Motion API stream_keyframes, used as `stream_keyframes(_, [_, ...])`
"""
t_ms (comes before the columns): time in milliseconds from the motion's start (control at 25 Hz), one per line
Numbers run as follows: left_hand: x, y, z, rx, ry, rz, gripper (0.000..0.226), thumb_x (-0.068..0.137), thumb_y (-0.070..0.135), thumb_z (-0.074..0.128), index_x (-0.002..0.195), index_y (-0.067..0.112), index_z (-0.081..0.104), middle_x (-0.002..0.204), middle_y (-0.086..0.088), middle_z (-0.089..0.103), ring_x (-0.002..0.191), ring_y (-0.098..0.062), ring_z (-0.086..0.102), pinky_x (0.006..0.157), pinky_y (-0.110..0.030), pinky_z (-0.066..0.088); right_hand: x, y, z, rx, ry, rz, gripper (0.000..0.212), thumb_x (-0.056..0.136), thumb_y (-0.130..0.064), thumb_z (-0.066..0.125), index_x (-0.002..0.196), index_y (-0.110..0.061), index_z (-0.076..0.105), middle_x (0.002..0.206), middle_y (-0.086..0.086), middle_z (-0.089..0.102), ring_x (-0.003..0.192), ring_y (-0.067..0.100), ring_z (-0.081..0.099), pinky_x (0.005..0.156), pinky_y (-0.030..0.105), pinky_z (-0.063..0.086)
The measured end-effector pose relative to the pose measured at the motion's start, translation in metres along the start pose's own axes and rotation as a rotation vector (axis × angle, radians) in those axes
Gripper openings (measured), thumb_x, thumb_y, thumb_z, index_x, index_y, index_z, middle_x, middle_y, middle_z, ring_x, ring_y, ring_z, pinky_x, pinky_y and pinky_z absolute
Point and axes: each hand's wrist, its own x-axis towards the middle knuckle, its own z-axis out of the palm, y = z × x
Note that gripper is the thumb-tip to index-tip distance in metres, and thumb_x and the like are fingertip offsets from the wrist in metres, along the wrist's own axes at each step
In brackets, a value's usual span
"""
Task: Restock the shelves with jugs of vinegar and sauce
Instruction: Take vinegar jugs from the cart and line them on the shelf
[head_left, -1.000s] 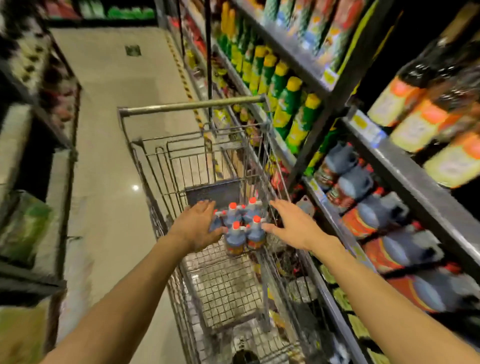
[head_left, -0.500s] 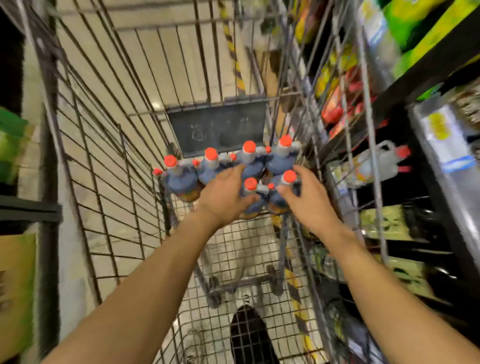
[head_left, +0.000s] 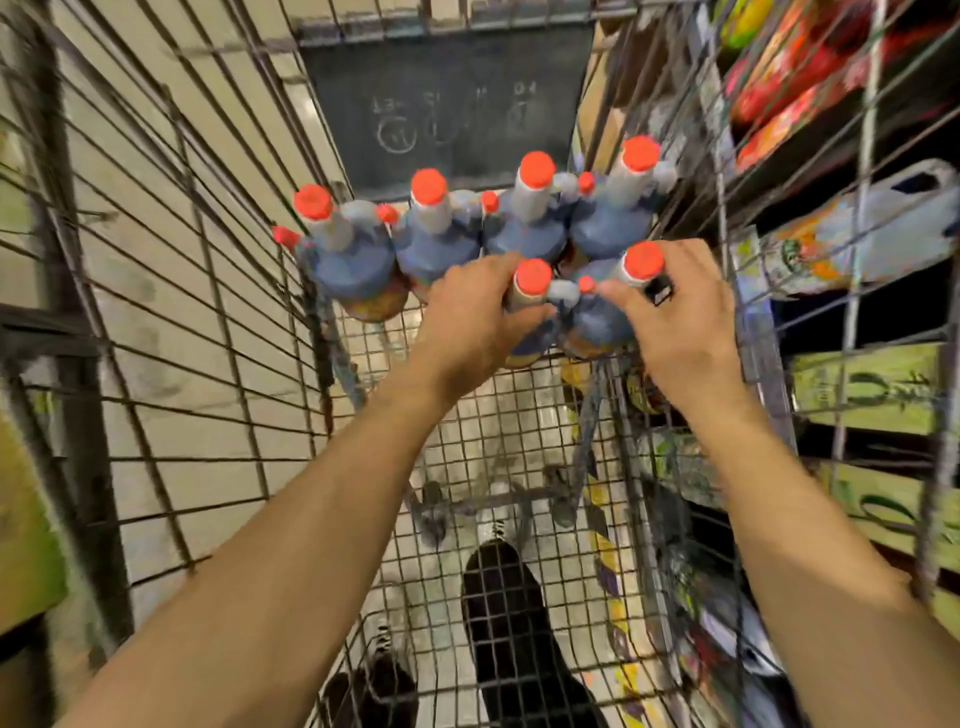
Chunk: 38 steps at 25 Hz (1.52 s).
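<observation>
Six dark-filled plastic jugs with orange-red screw caps (head_left: 530, 228) stand upright at the far end of the grey wire-mesh shopping cart (head_left: 171, 291), four in the back row, two in front. Left hand (head_left: 467, 317) has its fingers curled round the neck of the front-left jug (head_left: 530, 291), gripping it. Right hand (head_left: 680, 322) rests on the front-right jug (head_left: 618, 306), fingers bent over its handle and neck, thumb near the small orange vent cap; looks like a grip. Dark plastic panel with faint white markings (head_left: 447, 104) closes the cart's far end. Pale tiled floor (head_left: 218, 171) shows through the mesh on the left. Store shelves with a lying white jug (head_left: 852, 228) and blurred colourful packs on the right. Dark shoe (head_left: 514, 634) visible under the cart's base.
</observation>
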Motion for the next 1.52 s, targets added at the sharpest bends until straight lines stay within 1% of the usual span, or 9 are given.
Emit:
stream_keyframes(200, [-0.027, -0.006, -0.015, 0.013, 0.035, -0.044, 0.026, 0.083, 0.031, 0.082, 0.094, 0.010, 0.071, 0.087, -0.013, 0.073, 0.082, -0.039, 0.064, 0.068, -0.044, 0.045, -0.028, -0.018, 0.009, -0.062, -0.008, -0.019, 0.028, 0.085, -0.016, 0.081, 0.103, 0.004, 0.072, 0.101, 0.017, 0.061, 0.098, 0.035, 0.060, 0.088, 0.032, 0.040])
stream_keyframes(320, [-0.055, -0.014, -0.021, 0.069, -0.015, -0.108, 0.023, 0.084, 0.037, 0.079, 0.094, 0.018, 0.072, 0.084, -0.010, 0.074, 0.080, -0.038, 0.064, 0.069, -0.046, 0.050, -0.047, -0.031, 0.015, -0.013, -0.058, 0.033, 0.025, 0.087, -0.020, 0.081, 0.104, -0.003, 0.072, 0.102, 0.006, 0.058, 0.101, 0.032, 0.057, 0.091, 0.036, 0.043])
stream_keyframes(560, [-0.097, -0.033, -0.023, -0.155, 0.011, -0.189, 0.025, 0.079, 0.038, 0.083, 0.101, 0.042, 0.072, 0.091, 0.019, 0.072, 0.086, -0.001, 0.065, 0.076, -0.027, 0.054, -0.075, -0.039, 0.028, 0.023, -0.162, 0.088, 0.030, 0.081, -0.027, 0.085, 0.104, -0.012, 0.072, 0.100, -0.006, 0.056, 0.102, 0.021, 0.054, 0.089, 0.028, 0.040])
stream_keyframes(720, [-0.091, -0.044, -0.014, -0.314, 0.051, -0.274, 0.059, 0.067, 0.030, 0.094, 0.119, 0.037, 0.067, 0.106, 0.017, 0.067, 0.094, 0.006, 0.061, 0.077, -0.006, 0.045, -0.074, -0.031, 0.027, 0.347, -0.219, 0.219, 0.031, 0.074, -0.010, 0.089, 0.098, -0.012, 0.069, 0.105, 0.005, 0.067, 0.100, 0.016, 0.060, 0.086, 0.025, 0.047])
stream_keyframes(880, [-0.091, -0.057, -0.006, -0.539, 0.028, -0.345, 0.081, 0.063, 0.014, 0.097, 0.132, 0.030, 0.058, 0.118, 0.009, 0.062, 0.097, 0.006, 0.063, 0.074, -0.006, 0.049, -0.069, -0.017, 0.030, 0.506, -0.351, 0.309, 0.047, 0.073, 0.004, 0.086, 0.113, -0.012, 0.068, 0.109, -0.005, 0.068, 0.097, -0.005, 0.064, 0.082, 0.009, 0.048])
stream_keyframes(1040, [-0.104, -0.070, 0.016, -0.785, 0.011, -0.426, 0.092, 0.064, -0.001, 0.093, 0.143, 0.021, 0.052, 0.131, 0.003, 0.062, 0.108, -0.004, 0.067, 0.083, -0.014, 0.056, -0.073, 0.002, 0.040, 0.592, -0.430, 0.420, 0.075, 0.075, 0.009, 0.083, 0.138, -0.022, 0.056, 0.139, -0.004, 0.061, 0.130, 0.010, 0.056, 0.107, 0.027, 0.048])
stream_keyframes(1200, [-0.101, -0.089, 0.027, -0.821, -0.057, -0.441, 0.090, 0.066, 0.011, 0.095, 0.142, 0.027, 0.051, 0.126, 0.007, 0.070, 0.109, -0.002, 0.069, 0.088, -0.021, 0.058, -0.070, 0.018, 0.047, 0.647, -0.545, 0.485, 0.079, 0.078, -0.004, 0.080, 0.146, -0.025, 0.047, 0.152, 0.002, 0.053, 0.140, 0.015, 0.051, 0.119, 0.036, 0.040])
stream_keyframes(1400, [-0.091, -0.095, 0.033, -0.791, -0.022, -0.439, 0.071, 0.063, 0.037, 0.095, 0.125, 0.030, 0.063, 0.114, 0.011, 0.077, 0.106, -0.006, 0.072, 0.087, -0.021, 0.057, -0.068, 0.020, 0.062, 0.657, -0.391, 0.462, 0.041, 0.081, -0.009, 0.079, 0.115, -0.022, 0.061, 0.126, 0.002, 0.068, 0.112, 0.008, 0.065, 0.085, 0.008, 0.050])
stream_keyframes(1520, [-0.076, -0.089, 0.030, -0.807, 0.050, -0.466, 0.071, 0.056, 0.051, 0.091, 0.119, 0.030, 0.064, 0.105, 0.020, 0.077, 0.098, 0.003, 0.072, 0.076, -0.009, 0.053, -0.052, 0.017, 0.069, 0.669, -0.316, 0.430, 0.043, 0.080, -0.020, 0.086, 0.115, -0.026, 0.063, 0.117, -0.006, 0.073, 0.105, 0.004, 0.070, 0.088, 0.014, 0.053])
